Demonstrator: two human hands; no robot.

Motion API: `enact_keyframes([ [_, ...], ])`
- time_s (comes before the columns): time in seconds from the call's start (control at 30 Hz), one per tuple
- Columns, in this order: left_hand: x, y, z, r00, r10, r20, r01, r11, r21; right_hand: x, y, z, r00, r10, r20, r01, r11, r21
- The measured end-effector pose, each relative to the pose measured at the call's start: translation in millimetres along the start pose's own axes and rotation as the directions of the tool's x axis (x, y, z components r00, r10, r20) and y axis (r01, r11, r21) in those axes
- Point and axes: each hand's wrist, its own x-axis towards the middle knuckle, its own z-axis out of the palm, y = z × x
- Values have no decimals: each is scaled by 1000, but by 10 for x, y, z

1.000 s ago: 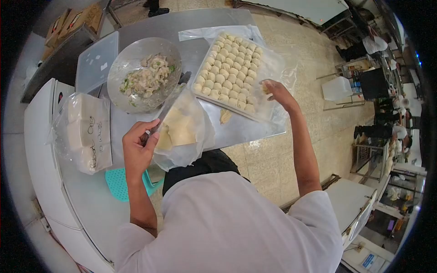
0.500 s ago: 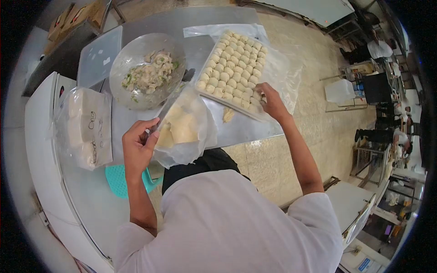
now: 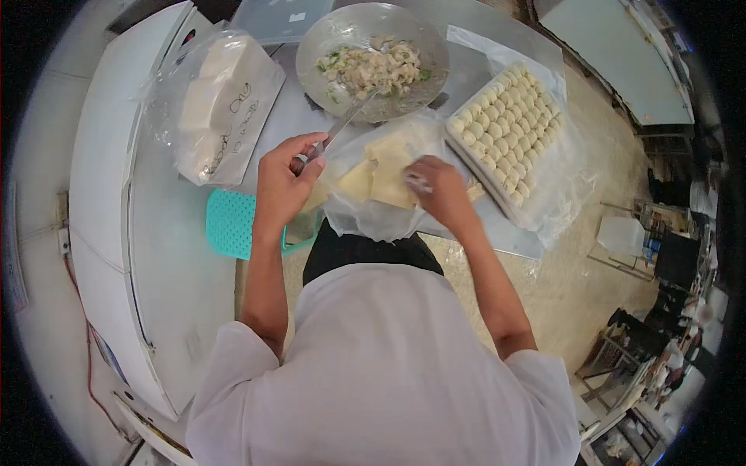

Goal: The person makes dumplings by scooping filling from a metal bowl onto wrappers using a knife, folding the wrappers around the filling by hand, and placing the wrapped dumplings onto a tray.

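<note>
From the head camera, the left hand (image 3: 284, 180) is at the near side of the worktop (image 3: 501, 231), its fingers clamped on the dark handle of a flat metal tool (image 3: 344, 124). The tool slants up and away from the hand, its far end reaching into the view of a large clear bowl (image 3: 426, 53) and overlapping the near edge of the filling (image 3: 388, 68), a pale, lumpy mix with green pieces; whether the two touch is hard to tell.

The right hand (image 3: 444, 191) is over the right part of a loose stack of flat, pale yellow dough sheets (image 3: 391, 182). Its fingers are bent and blurred, with something whitish at their tips, and I cannot tell whether they are pinching anything. The sheets lie overlapping on a crumpled translucent plastic wrap (image 3: 369, 220) at the near edge, between the two hands and nearer than the bowl.

To the right of the wrap, a tilted-looking tray (image 3: 486, 181) carries close rows of small, rounded dough pieces (image 3: 509, 128), with clear plastic (image 3: 573, 185) spreading out beyond its right side. To the left, a clear bag with handwriting (image 3: 233, 128) holds white blocks, and a teal perforated stool (image 3: 231, 225) shows below it.
</note>
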Motion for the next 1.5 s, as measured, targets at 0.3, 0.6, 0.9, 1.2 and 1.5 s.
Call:
enact_keyframes([
  [0.3, -165, -160, -224, 998, -49, -31, 52, 991, 123, 315, 437, 618, 985, 162, 57, -155, 981, -118],
  [0.6, 32, -186, -193, 1000, 2, 28, -7, 984, 179, 191, 694, 532, 998, -21, -61, 17, 997, -73],
  [0.9, 222, -261, 40, 994, 54, 97, -67, 988, 139, 186, 68, -308, 767, 582, 271, -197, -189, 962],
  [1.2, 329, -123, -194, 1000, -2, -10, 5, 973, 231, 527, -99, 417, 922, 377, 90, -279, 484, 829],
  [1.5, 33, -370, -211, 1000, 9, -19, -4, 969, 248, 22, 101, 757, 997, 29, 75, -11, 972, -234],
])
